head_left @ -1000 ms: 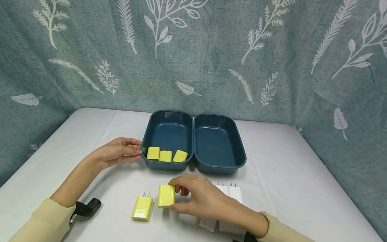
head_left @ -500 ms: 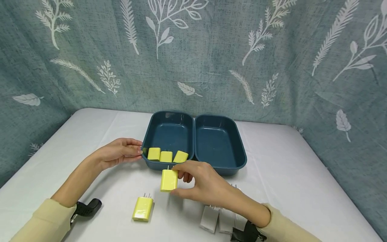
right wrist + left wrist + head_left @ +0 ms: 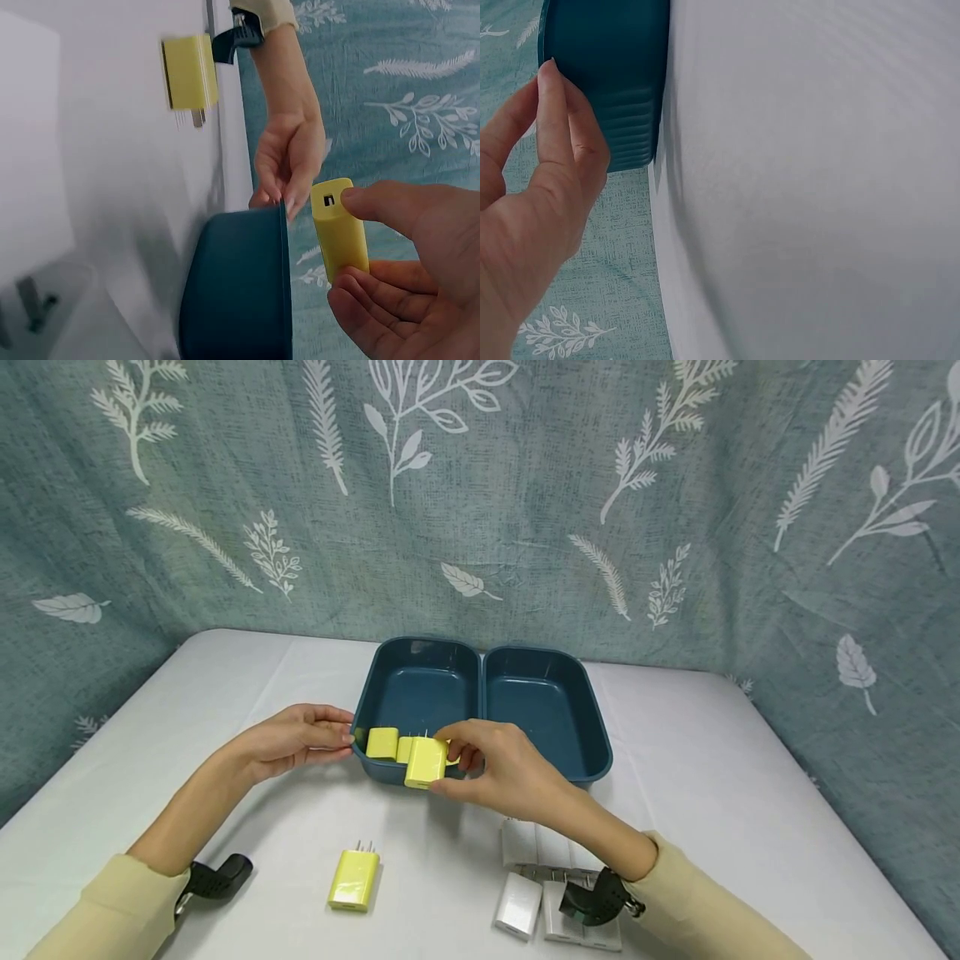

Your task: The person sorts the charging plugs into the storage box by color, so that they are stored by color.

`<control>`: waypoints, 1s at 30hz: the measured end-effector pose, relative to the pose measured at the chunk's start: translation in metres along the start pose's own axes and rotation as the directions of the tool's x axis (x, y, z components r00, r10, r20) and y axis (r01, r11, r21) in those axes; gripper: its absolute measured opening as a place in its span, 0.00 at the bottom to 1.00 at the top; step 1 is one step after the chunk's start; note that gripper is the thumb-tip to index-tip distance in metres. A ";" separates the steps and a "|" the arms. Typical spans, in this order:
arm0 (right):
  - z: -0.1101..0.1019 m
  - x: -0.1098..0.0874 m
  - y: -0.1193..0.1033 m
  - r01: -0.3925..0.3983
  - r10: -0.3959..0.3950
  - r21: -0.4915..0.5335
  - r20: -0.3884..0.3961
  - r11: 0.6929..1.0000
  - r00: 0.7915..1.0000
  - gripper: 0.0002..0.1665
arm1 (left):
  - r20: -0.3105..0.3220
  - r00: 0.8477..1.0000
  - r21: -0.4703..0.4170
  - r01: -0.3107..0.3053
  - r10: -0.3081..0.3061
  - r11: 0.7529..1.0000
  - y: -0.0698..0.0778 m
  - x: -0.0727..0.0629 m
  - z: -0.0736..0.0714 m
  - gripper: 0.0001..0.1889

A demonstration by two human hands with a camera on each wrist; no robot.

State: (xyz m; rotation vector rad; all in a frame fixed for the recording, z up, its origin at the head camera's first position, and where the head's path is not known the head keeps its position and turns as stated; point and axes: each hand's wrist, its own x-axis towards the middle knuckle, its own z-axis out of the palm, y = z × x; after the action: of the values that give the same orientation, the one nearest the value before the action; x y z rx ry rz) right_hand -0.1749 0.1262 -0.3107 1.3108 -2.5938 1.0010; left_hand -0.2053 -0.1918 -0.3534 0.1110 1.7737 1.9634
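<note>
In the head view my right hand (image 3: 502, 768) pinches a yellow charger plug (image 3: 425, 763) between thumb and fingers, at the front rim of the left dark-blue bin (image 3: 416, 647). The right wrist view shows the port end of this plug (image 3: 341, 232), held above rim level. My left hand (image 3: 300, 737) holds the bin's left rim at the fingertips; in the left wrist view the same hand (image 3: 547, 180) meets the bin's edge. Inside that bin lie a yellow plug (image 3: 382, 743) and others partly hidden by the held one. Another yellow plug (image 3: 354, 878) lies on the table, prongs pointing away.
A second dark-blue bin (image 3: 536, 710) stands against the first on the right. Several white charger plugs (image 3: 517, 906) lie in two rows near the right forearm, which partly covers them. Behind the white table (image 3: 247, 681) hangs a leaf-patterned curtain (image 3: 525, 568).
My right hand has lifted the yellow plug and carried it forward from the table to the left bin's front rim, uncovering more white plugs. The left hand has stayed on the bin.
</note>
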 end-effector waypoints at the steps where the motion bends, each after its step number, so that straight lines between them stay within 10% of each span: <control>1: 0.000 0.002 0.002 -0.008 0.008 0.002 0.000 1.000 1.000 0.26 | -0.001 1.000 0.001 -0.001 0.001 1.000 0.000 0.000 0.000 0.28; 30: 0.000 0.064 0.045 -0.113 0.118 -0.124 0.035 0.986 0.992 0.27 | 0.018 1.000 0.000 -0.008 0.008 1.000 0.001 -0.001 -0.001 0.28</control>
State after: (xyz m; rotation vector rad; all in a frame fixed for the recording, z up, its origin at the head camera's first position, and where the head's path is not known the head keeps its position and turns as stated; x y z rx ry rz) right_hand -0.2492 0.1008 -0.3129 1.1789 -2.7416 0.8233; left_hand -0.2052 -0.1930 -0.3523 0.1362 1.7643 1.9623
